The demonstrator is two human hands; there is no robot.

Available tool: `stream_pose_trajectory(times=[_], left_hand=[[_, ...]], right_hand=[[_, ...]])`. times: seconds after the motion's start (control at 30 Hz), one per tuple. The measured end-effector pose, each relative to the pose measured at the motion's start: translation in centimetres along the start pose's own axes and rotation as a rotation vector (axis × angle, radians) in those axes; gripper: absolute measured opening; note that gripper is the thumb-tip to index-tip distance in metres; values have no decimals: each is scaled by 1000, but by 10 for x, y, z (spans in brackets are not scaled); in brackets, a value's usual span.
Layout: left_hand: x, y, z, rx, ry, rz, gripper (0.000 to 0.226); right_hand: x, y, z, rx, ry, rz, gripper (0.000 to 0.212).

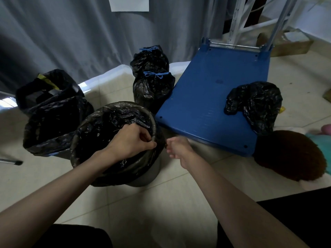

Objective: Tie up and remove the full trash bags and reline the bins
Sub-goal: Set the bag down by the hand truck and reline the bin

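Bagged bins (154, 90), blue cart (213, 104) nearby — unobstructed, seemingly.

Two bare forearms, no sleeves visible, bare hands, left hand (131, 140), right hand (179, 147), dark black garment at lower frame edges

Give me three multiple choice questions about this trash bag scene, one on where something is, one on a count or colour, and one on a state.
1. Where does the loose black bag lie?
A. on the blue cart
B. inside the round bin
C. on the curtain

2. How many bags are tied with blue drawstrings?
A. none
B. two
C. five

3. What is the left hand doing?
A. resting flat on the floor
B. gripping the liner at the round bin's rim
C. holding a broom

Answers: 1 A, it sits on the cart deck. 2 B, two tied bags show blue bows. 3 B, fingers curl round the liner edge.
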State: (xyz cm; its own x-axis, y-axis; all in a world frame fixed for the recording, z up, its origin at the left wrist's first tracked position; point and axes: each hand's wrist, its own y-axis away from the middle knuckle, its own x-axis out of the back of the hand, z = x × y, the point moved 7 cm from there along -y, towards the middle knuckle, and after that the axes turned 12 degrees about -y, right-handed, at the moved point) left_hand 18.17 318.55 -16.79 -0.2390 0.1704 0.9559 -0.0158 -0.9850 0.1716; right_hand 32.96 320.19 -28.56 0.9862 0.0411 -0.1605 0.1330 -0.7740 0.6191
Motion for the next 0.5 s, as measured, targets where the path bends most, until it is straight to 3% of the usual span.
stream_pose_trajectory(times=[0.13, 0.3, 0.33, 0.4, 0.5], left_hand=[[0, -1, 6, -50, 3, -76, 17], [-16, 24, 7, -140, -86, -670, 22], [-15, 30, 4, -122, -139, -730, 25], [-11, 31, 0, -68, -182, -701, 39], [-2, 17, -3, -6, -94, -378, 46]], right_hand=[[-8, -2, -13, 84, -109, -72, 22], [-22, 1, -13, 18, -98, -236, 26], [-22, 1, -11, 8, -88, -252, 25], [-20, 1, -7, -3, -105, -279, 22], [-20, 1, -7, -12, -186, -325, 25]])
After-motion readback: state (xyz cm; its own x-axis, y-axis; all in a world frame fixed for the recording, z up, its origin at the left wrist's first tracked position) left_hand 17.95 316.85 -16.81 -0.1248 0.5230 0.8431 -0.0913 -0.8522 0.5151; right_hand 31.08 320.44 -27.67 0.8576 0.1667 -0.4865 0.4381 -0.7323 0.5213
